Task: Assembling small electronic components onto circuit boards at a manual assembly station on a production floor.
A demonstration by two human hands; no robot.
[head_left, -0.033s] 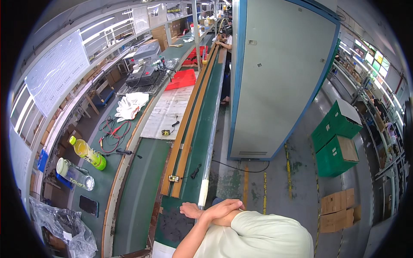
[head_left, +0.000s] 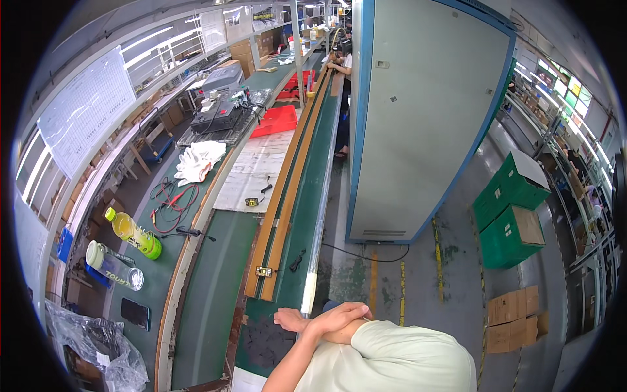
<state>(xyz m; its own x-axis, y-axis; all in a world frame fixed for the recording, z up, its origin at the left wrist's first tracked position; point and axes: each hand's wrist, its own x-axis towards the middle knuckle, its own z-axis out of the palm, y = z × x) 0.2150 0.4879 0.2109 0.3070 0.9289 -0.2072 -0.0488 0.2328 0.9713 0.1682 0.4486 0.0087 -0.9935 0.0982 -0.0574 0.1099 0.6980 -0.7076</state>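
My forearms are crossed at the near end of the bench. My left hand (head_left: 341, 317) lies flat across my right forearm (head_left: 345, 334), its fingers stretched out and holding no object. Past the left wrist, my right hand (head_left: 290, 319) rests over the bench edge with fingers curled in; no object shows in it. Just beyond, a small framed module (head_left: 264, 272) with a black cable (head_left: 296, 262) sits across two long brown strips (head_left: 281, 245). Farther off, a similar yellow-edged module (head_left: 251, 202) lies on a white sheet (head_left: 243, 179).
Along the left bench are a phone (head_left: 135, 313), a clear bottle (head_left: 114, 265), a yellow-green drink bottle (head_left: 133, 233), test leads (head_left: 175, 208) and white gloves (head_left: 198, 161). A red tray (head_left: 275, 121) lies ahead. On the right stand a tall cabinet (head_left: 428, 124) and green boxes (head_left: 511, 238). A person (head_left: 343, 65) works at the far end.
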